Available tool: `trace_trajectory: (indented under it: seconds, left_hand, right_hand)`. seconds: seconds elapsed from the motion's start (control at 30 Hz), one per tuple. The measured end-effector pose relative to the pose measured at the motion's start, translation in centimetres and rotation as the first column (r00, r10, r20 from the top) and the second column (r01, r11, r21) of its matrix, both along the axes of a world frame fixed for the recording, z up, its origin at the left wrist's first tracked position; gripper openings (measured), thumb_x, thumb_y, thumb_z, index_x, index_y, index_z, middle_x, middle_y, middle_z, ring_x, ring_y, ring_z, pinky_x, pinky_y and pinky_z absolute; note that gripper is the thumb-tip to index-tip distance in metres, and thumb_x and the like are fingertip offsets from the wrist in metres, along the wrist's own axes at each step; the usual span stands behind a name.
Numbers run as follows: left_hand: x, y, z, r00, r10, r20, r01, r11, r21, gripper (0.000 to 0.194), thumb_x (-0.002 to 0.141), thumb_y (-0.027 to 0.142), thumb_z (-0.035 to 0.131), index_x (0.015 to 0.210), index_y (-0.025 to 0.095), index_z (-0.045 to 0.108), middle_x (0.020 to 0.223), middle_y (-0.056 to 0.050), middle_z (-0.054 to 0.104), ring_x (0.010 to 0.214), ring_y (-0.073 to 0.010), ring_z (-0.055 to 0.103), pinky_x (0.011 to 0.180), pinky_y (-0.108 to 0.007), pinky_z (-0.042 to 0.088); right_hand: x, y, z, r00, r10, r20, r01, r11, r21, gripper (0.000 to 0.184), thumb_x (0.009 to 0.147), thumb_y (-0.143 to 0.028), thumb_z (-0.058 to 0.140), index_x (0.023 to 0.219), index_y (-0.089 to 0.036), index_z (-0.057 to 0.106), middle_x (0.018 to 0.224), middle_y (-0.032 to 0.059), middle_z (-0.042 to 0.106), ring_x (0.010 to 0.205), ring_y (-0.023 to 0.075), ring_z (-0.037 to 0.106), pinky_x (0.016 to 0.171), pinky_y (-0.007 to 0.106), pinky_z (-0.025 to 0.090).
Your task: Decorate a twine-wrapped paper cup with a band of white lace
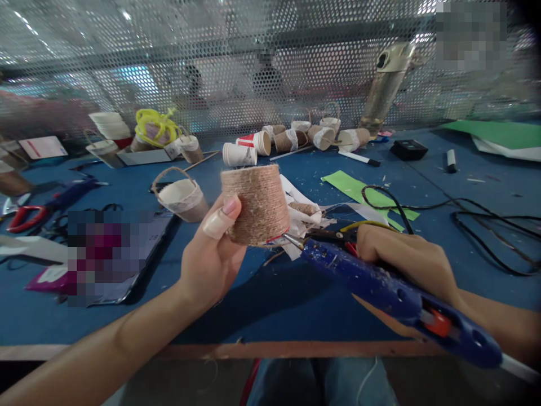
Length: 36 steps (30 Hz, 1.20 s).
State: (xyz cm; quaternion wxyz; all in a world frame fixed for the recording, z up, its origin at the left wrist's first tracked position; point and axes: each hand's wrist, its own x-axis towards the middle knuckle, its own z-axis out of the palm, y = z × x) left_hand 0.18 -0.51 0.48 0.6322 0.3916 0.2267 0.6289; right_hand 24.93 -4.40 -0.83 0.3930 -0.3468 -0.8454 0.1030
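My left hand (pixel 213 248) grips a paper cup wrapped in brown twine (pixel 256 203), its thumb, which has a pale wrapping, pressed on the side. The cup is held above the table near the middle of the view. In my right hand (pixel 406 259) is a blue hot glue gun (pixel 363 282) with a red switch. Its metal nozzle meets the lower right edge of the cup, by a small red patch. A white glue stick (pixel 519 366) sticks out of the gun's rear. The fingers around the gun are partly hidden behind it.
Behind the cup lie paper scraps (pixel 304 217) and scissors (pixel 329 234). A small twine-handled basket (pixel 181 200) stands left, near a phone-like slab (pixel 143 259). Paper cups (pixel 239 154) and more baskets line the mesh partition (pixel 236 84). A black cord (pixel 473 206) loops at right; a bottle (pixel 386 84) stands behind.
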Motion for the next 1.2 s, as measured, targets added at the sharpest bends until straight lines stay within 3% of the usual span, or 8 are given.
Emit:
trace_trajectory:
  seconds: [0.2, 0.43, 0.7, 0.9, 1.2]
  left_hand:
    - [0.2, -0.05, 0.28, 1.0, 0.015, -0.013, -0.015, 1.0, 0.017, 0.009, 0.089, 0.027, 0.073, 0.097, 0.025, 0.076, 0.098, 0.005, 0.079, 0.106, -0.0219, 0.072, 0.109, -0.04, 0.053]
    - [0.47, -0.15, 0.39, 0.986, 0.157, -0.059, -0.159, 0.987, -0.036, 0.01, 0.086, 0.025, 0.073, 0.095, 0.024, 0.077, 0.097, 0.004, 0.079, 0.111, -0.0235, 0.07, 0.11, -0.04, 0.052]
    - [0.45, -0.26, 0.41, 0.998, -0.044, -0.047, 0.043, 0.999, -0.015, 0.025, 0.083, 0.034, 0.081, 0.105, 0.024, 0.076, 0.096, 0.003, 0.079, 0.111, -0.023, 0.072, 0.106, -0.037, 0.055]
    - [0.41, -0.18, 0.27, 0.999, 0.033, -0.011, -0.033, 0.999, -0.005, 0.02, 0.086, 0.027, 0.076, 0.106, 0.023, 0.075, 0.1, 0.004, 0.079, 0.117, -0.0213, 0.069, 0.111, -0.037, 0.051]
    - [0.23, -0.44, 0.24, 0.999, 0.012, -0.041, -0.013, 0.999, -0.037, 0.015, 0.084, 0.028, 0.078, 0.099, 0.024, 0.076, 0.095, 0.003, 0.078, 0.122, -0.0257, 0.066, 0.115, -0.044, 0.048]
  right_hand:
    - [0.07, -0.12, 0.2, 1.0, 0.017, 0.0, -0.017, 0.999, -0.034, 0.032, 0.079, -0.01, 0.063, 0.081, -0.023, 0.034, 0.073, -0.0056, 0.037, 0.062, 0.0085, 0.034, 0.055, 0.023, 0.029]
    - [0.03, -0.08, 0.15, 0.999, 0.027, -0.02, -0.028, 0.999, -0.041, 0.034, 0.078, -0.01, 0.065, 0.08, -0.023, 0.034, 0.072, -0.0062, 0.037, 0.061, 0.0084, 0.034, 0.056, 0.023, 0.028]
    - [-0.09, -0.23, 0.33, 1.0, 0.012, -0.003, -0.012, 0.999, -0.042, 0.034, 0.076, -0.009, 0.063, 0.08, -0.023, 0.033, 0.072, -0.0066, 0.038, 0.061, 0.0082, 0.034, 0.055, 0.023, 0.029]
    - [-0.1, 0.09, -0.3, 0.998, 0.029, -0.048, -0.028, 1.0, 0.014, 0.03, 0.091, -0.007, 0.054, 0.078, -0.023, 0.032, 0.071, -0.0056, 0.037, 0.06, 0.0076, 0.038, 0.055, 0.023, 0.029]
    - [0.0, 0.17, -0.54, 0.998, 0.026, -0.05, -0.026, 1.0, 0.011, 0.029, 0.09, -0.007, 0.053, 0.077, -0.023, 0.032, 0.07, -0.0053, 0.038, 0.058, 0.0073, 0.037, 0.053, 0.024, 0.027]
